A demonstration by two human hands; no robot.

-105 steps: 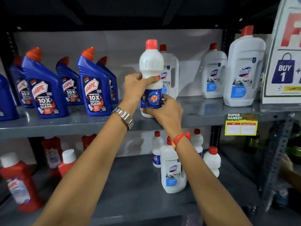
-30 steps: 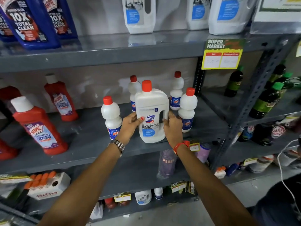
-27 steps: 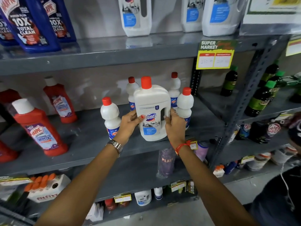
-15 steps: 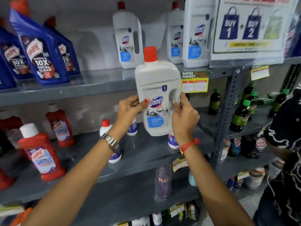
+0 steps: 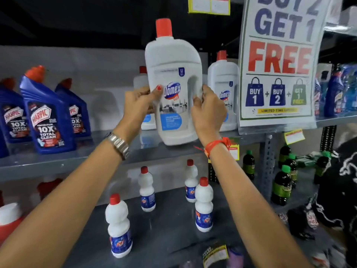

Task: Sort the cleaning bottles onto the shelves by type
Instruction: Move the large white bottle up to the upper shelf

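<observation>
Both hands (image 5: 174, 105) gripping Domex bottle (image 5: 173, 84) (upright)

the domex bottle (image 5: 172, 89) i hold is smooth white plastic with a glossy label; the shelf (image 5: 58, 161) is grey painted metal, faintly reflective.

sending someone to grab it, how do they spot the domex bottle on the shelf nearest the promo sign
Find the BUY 2 GET 1 FREE sign on the upper shelf. Just left of it stands a white Domex bottle with a red cap, unlike the blue Harpic bottles further left.
</observation>
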